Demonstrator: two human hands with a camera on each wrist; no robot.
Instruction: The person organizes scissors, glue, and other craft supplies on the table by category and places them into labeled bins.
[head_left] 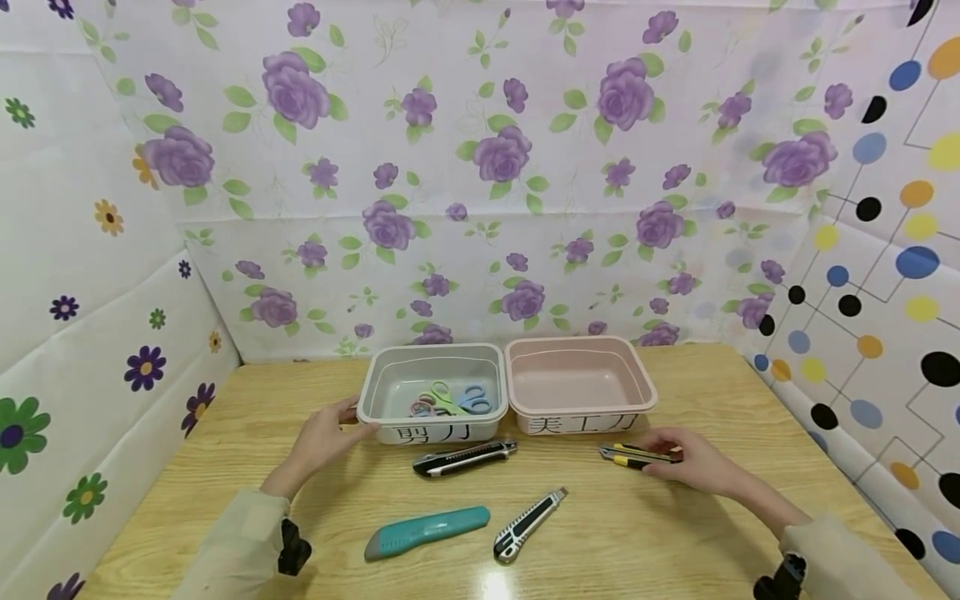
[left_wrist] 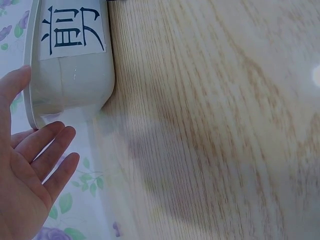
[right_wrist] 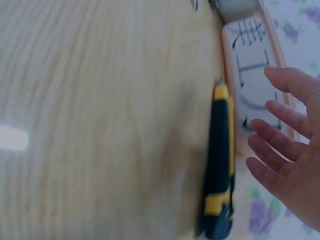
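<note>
My left hand (head_left: 326,442) touches the near left corner of the grey bin (head_left: 442,354), with its thumb at the rim (left_wrist: 30,100) and its fingers loosely extended. Scissors (head_left: 442,400) with green, blue and pink handles lie inside that bin. My right hand (head_left: 693,462) hovers over the yellow and black utility knife (head_left: 626,456). In the right wrist view its fingers are spread, apart from the knife (right_wrist: 217,150), which lies on the table before the pink bin (head_left: 581,408).
Before the bins lie a black utility knife (head_left: 465,457), a teal one (head_left: 427,532) and a silver and black one (head_left: 529,525). Both bins carry front labels with characters. Patterned cloth (head_left: 480,192) hangs behind the wooden table (head_left: 600,542) and at both sides.
</note>
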